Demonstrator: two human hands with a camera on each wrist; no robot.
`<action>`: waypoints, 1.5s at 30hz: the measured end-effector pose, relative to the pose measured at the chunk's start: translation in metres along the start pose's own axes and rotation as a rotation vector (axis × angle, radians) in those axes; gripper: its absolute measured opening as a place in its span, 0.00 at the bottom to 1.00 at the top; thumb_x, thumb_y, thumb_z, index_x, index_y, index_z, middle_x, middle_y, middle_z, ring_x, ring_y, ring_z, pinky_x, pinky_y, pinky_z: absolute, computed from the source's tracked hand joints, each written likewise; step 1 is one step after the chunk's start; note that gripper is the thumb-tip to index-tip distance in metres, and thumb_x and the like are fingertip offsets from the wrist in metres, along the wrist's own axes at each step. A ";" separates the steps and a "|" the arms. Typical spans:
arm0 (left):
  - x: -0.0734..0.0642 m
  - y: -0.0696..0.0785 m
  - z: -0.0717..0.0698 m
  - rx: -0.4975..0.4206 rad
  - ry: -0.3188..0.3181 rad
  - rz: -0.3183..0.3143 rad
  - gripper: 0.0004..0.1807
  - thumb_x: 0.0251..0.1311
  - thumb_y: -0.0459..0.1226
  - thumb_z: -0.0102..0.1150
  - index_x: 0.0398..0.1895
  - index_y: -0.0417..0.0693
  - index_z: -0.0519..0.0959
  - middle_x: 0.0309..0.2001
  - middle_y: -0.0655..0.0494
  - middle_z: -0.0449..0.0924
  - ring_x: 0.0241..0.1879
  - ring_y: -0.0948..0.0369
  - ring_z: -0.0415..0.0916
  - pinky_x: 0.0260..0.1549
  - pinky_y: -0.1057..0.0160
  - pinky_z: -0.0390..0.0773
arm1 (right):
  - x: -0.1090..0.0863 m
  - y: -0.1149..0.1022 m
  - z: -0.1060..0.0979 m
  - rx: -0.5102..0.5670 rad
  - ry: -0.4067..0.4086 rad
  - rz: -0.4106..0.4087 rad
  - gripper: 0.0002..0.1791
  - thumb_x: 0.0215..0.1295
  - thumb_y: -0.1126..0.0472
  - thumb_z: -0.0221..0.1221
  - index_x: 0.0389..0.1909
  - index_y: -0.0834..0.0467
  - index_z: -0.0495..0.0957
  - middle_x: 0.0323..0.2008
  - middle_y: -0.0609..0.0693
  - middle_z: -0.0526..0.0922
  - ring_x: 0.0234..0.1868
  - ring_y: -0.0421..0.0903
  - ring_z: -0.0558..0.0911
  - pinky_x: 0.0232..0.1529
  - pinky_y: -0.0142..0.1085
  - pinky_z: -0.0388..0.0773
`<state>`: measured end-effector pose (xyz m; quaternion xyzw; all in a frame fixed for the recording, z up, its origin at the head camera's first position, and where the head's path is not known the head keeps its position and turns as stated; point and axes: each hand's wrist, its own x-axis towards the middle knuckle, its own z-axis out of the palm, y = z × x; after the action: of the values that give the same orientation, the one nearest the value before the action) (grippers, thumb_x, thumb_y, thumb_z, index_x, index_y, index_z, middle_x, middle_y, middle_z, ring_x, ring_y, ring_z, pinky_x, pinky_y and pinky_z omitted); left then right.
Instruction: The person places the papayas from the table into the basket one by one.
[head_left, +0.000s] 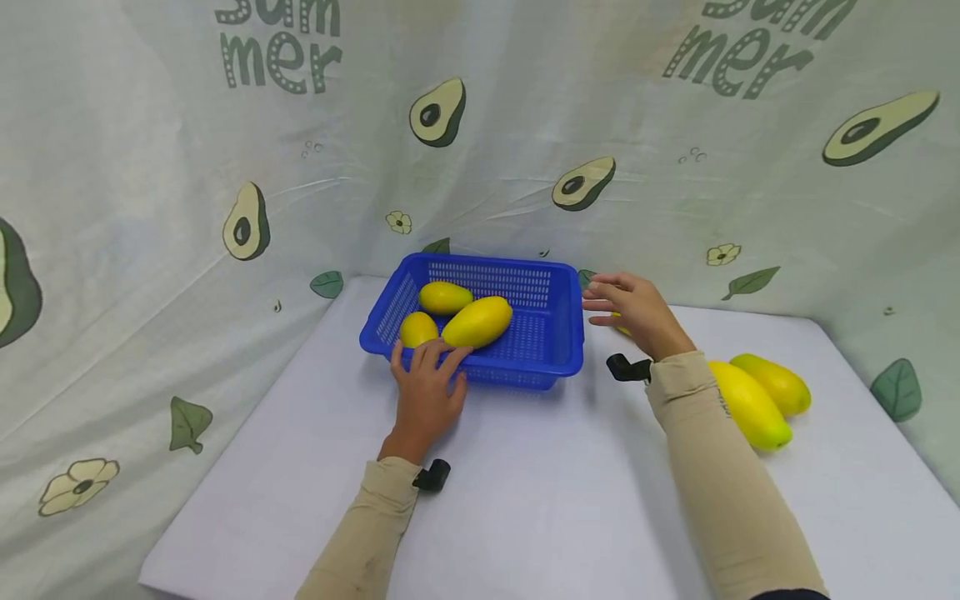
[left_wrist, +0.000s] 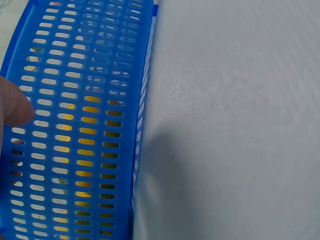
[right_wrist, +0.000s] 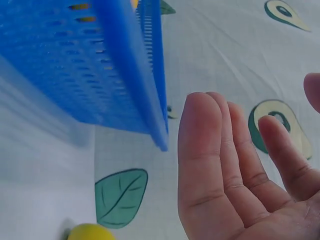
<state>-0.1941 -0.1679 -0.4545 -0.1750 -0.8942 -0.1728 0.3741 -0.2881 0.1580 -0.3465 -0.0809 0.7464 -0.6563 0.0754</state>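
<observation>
A blue perforated plastic basket (head_left: 528,337) stands on the white table with three yellow mango-like fruits in it. The largest fruit (head_left: 480,322) lies at the middle, with smaller ones behind (head_left: 446,297) and in front (head_left: 417,330). My left hand (head_left: 427,392) grips the basket's near rim; its fingers reach over the top. In the left wrist view, the thumb (left_wrist: 17,107) presses against the slotted outer wall (left_wrist: 142,100). My right hand (head_left: 637,312) is held beside the basket's right end, fingers extended and palm empty. A gap separates its fingers (right_wrist: 200,145) from the rim (right_wrist: 135,75) in the right wrist view.
Two larger yellow fruits, one in front (head_left: 753,412) and one behind (head_left: 780,385), lie on the right side of the table beside my right forearm. Another yellow fruit (head_left: 622,327) is mostly hidden behind my right hand. An avocado-print cloth (head_left: 495,150) hangs behind the table.
</observation>
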 end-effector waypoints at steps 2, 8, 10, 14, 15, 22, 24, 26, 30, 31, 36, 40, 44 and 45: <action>0.000 0.000 0.000 -0.002 -0.007 -0.004 0.18 0.60 0.37 0.64 0.55 0.54 0.83 0.50 0.51 0.77 0.59 0.50 0.69 0.66 0.30 0.40 | -0.007 0.005 -0.004 -0.011 0.016 0.005 0.31 0.75 0.50 0.55 0.68 0.67 0.64 0.62 0.67 0.73 0.61 0.61 0.77 0.54 0.45 0.80; -0.001 0.001 0.001 -0.001 -0.013 -0.009 0.18 0.60 0.37 0.63 0.55 0.54 0.83 0.51 0.52 0.78 0.61 0.50 0.69 0.67 0.31 0.38 | -0.024 0.013 -0.011 -0.049 0.060 0.002 0.32 0.73 0.46 0.57 0.67 0.63 0.67 0.60 0.63 0.75 0.58 0.56 0.80 0.53 0.44 0.80; 0.000 0.001 0.001 -0.003 -0.010 -0.007 0.18 0.60 0.36 0.62 0.55 0.54 0.83 0.51 0.51 0.78 0.61 0.50 0.68 0.67 0.31 0.38 | -0.028 0.015 -0.013 -0.053 0.070 -0.010 0.30 0.73 0.48 0.57 0.66 0.63 0.68 0.61 0.63 0.75 0.56 0.53 0.82 0.51 0.43 0.81; 0.001 0.000 0.001 -0.004 -0.003 -0.001 0.18 0.60 0.36 0.62 0.55 0.54 0.83 0.50 0.51 0.78 0.61 0.49 0.69 0.66 0.30 0.39 | -0.035 0.019 -0.018 -0.032 0.081 -0.037 0.29 0.73 0.52 0.58 0.67 0.65 0.67 0.59 0.62 0.76 0.50 0.46 0.84 0.48 0.40 0.82; 0.002 0.000 0.001 -0.003 -0.003 0.000 0.18 0.60 0.37 0.62 0.55 0.54 0.83 0.50 0.51 0.78 0.60 0.49 0.69 0.66 0.30 0.40 | -0.036 0.020 -0.020 -0.014 0.080 -0.043 0.29 0.72 0.53 0.59 0.66 0.66 0.67 0.58 0.63 0.76 0.50 0.47 0.84 0.47 0.40 0.83; 0.003 -0.001 0.005 0.002 0.020 0.013 0.18 0.59 0.37 0.64 0.54 0.53 0.83 0.49 0.52 0.77 0.57 0.50 0.70 0.64 0.29 0.43 | -0.048 0.019 -0.023 0.034 0.081 -0.068 0.30 0.69 0.54 0.63 0.65 0.67 0.68 0.55 0.61 0.76 0.50 0.48 0.84 0.46 0.39 0.83; 0.003 -0.001 0.005 0.001 0.021 0.016 0.18 0.59 0.37 0.64 0.54 0.53 0.83 0.49 0.52 0.77 0.57 0.49 0.70 0.64 0.29 0.43 | -0.052 0.019 -0.023 0.009 0.099 -0.066 0.31 0.69 0.52 0.63 0.65 0.67 0.68 0.55 0.58 0.77 0.49 0.46 0.85 0.46 0.39 0.83; 0.003 0.000 0.004 -0.002 0.018 0.013 0.18 0.59 0.36 0.64 0.54 0.53 0.83 0.50 0.51 0.77 0.57 0.49 0.70 0.65 0.29 0.41 | -0.055 0.019 -0.023 -0.004 0.109 -0.063 0.32 0.69 0.51 0.63 0.65 0.66 0.68 0.54 0.54 0.78 0.48 0.45 0.85 0.46 0.39 0.83; 0.002 0.000 0.003 -0.001 0.002 -0.003 0.18 0.59 0.36 0.63 0.54 0.53 0.83 0.50 0.51 0.77 0.58 0.49 0.70 0.67 0.32 0.38 | -0.064 0.022 -0.025 0.009 0.097 -0.075 0.32 0.68 0.51 0.63 0.65 0.66 0.69 0.55 0.53 0.79 0.49 0.47 0.85 0.46 0.39 0.83; 0.003 0.000 0.002 0.001 -0.005 -0.004 0.18 0.59 0.36 0.63 0.54 0.53 0.83 0.51 0.51 0.77 0.58 0.49 0.70 0.67 0.33 0.37 | -0.067 0.022 -0.027 -0.003 0.095 -0.080 0.32 0.68 0.50 0.63 0.65 0.66 0.69 0.56 0.53 0.79 0.49 0.46 0.85 0.46 0.38 0.83; 0.005 0.000 0.002 0.010 -0.012 0.006 0.17 0.60 0.36 0.62 0.53 0.54 0.83 0.50 0.51 0.77 0.58 0.50 0.69 0.67 0.31 0.39 | -0.081 0.025 -0.038 -0.118 0.101 -0.066 0.35 0.70 0.47 0.61 0.67 0.67 0.66 0.59 0.57 0.74 0.48 0.41 0.84 0.46 0.36 0.83; 0.003 0.001 0.001 0.000 0.003 0.003 0.17 0.59 0.36 0.62 0.52 0.54 0.83 0.50 0.51 0.77 0.58 0.49 0.70 0.66 0.30 0.41 | -0.090 0.029 -0.047 -0.187 0.085 -0.023 0.34 0.71 0.47 0.59 0.68 0.66 0.65 0.60 0.60 0.73 0.48 0.40 0.84 0.48 0.39 0.82; 0.001 0.002 0.000 0.003 0.010 0.000 0.17 0.59 0.36 0.62 0.53 0.53 0.83 0.50 0.51 0.77 0.58 0.49 0.70 0.65 0.29 0.42 | -0.098 0.032 -0.057 -0.231 0.073 0.006 0.36 0.71 0.44 0.59 0.69 0.64 0.65 0.62 0.60 0.72 0.49 0.40 0.83 0.48 0.37 0.82; 0.001 0.002 0.000 0.000 0.013 0.000 0.17 0.59 0.36 0.62 0.53 0.53 0.83 0.50 0.51 0.77 0.59 0.49 0.69 0.65 0.29 0.42 | -0.100 0.032 -0.060 -0.245 0.072 0.015 0.37 0.71 0.43 0.58 0.69 0.64 0.65 0.63 0.60 0.72 0.49 0.40 0.83 0.47 0.36 0.82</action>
<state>-0.1937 -0.1658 -0.4531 -0.1738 -0.8917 -0.1738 0.3800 -0.2040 0.2421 -0.3701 -0.0605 0.8237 -0.5621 0.0429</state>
